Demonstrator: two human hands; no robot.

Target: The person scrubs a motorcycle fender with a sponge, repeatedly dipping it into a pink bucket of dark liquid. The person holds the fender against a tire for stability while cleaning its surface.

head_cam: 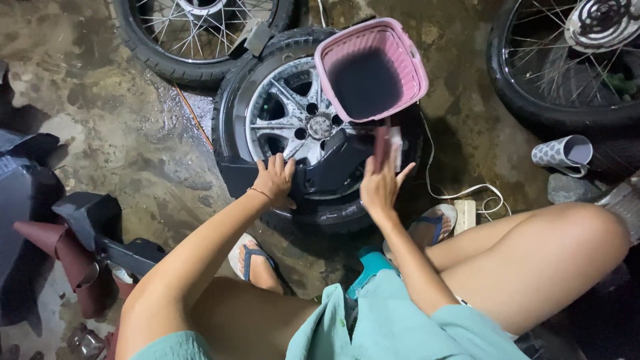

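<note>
One black plastic panel [320, 175] lies across the alloy wheel [293, 117], its long axis running left to right. Our left hand [273, 180] presses flat on it, fingers spread; our right hand [380, 187] grips a small dark-red pad [382, 148], blurred. We count three wheels, two cut off, and one pink basket [371, 70].

pink bucket [371, 69] | silver wheel rim [291, 110] | black panel [320, 172] | white-dotted grey cup [563, 154] | possibly dark-red pad [382, 148]

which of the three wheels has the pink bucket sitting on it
The middle wheel with broad silver alloy spokes; the pink bucket rests on it. The other two have thin wire spokes.
</note>
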